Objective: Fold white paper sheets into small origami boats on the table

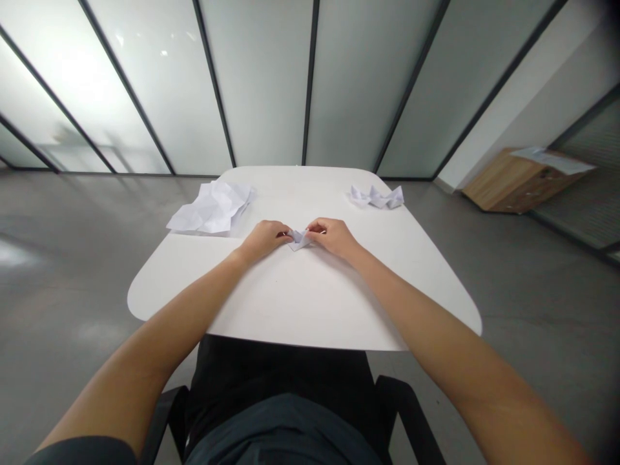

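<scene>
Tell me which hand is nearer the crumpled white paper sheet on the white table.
Left. The left hand sits just right of the crumpled white paper sheet, the right hand farther right, across the small folded white paper piece both hands pinch.

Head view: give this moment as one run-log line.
left hand: holds folded paper | right hand: holds folded paper | table: crumpled paper, folded paper shapes

We find an office-type space, probably a meeting room: floor-to-ceiling frosted glass partitions in dark metal frames, a polished grey concrete floor, a white rounded counter, a black chair, and a wooden box topped with papers.
</scene>
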A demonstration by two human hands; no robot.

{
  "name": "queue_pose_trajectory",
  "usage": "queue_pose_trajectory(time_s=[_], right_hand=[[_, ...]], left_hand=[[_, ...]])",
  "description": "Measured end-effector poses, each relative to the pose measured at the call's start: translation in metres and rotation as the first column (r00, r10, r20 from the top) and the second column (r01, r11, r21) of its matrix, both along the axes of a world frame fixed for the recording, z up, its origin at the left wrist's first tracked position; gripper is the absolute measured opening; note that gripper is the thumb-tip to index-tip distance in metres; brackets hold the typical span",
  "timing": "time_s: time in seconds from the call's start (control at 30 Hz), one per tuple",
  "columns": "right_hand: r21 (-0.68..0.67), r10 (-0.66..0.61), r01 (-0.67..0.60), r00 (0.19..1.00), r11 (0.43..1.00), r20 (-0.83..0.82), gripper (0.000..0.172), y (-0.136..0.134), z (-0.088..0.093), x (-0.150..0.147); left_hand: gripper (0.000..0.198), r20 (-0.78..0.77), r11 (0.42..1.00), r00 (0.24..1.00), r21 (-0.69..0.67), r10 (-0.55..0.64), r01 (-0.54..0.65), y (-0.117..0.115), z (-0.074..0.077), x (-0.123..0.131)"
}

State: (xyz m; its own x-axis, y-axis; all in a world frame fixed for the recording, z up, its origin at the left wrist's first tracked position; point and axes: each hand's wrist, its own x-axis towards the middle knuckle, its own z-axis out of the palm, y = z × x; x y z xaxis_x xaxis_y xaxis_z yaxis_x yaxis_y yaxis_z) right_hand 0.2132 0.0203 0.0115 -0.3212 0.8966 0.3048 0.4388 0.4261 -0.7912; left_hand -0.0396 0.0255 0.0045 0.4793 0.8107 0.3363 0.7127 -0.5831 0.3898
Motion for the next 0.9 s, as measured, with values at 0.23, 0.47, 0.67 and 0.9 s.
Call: queue_pose_trajectory(time_s=[0.23, 0.47, 0.67, 0.9], right_hand=[[0.105, -0.004, -0.002, 0.999, 0.995, 0.054, 0.009, -0.004, -0.001, -0.009], [0.145, 0.009, -0.033, 0.986, 0.989, 0.166, 0.011, -0.004, -0.001, -0.007], [0.212, -0.007, -0.057, 0.957, 0.976, 0.289, 0.012, -0.005, -0.001, -0.009], [0.314, -0.091, -0.108, 0.825, 0.943, 0.557, 0.017, -0.015, 0.001, -0.021]], left_hand=[[0.028, 0.112, 0.997, 0.994, -0.077, 0.017, -0.009, -0.002, 0.001, 0.001], [0.034, 0.051, 1.000, 0.999, 0.006, 0.018, -0.018, -0.004, 0.001, 0.011], [0.027, 0.083, 0.996, 0.993, -0.028, 0.081, -0.079, -0.003, -0.002, 0.012], [0.025, 0.167, 0.986, 0.973, -0.071, 0.161, -0.151, -0.008, -0.002, 0.015]])
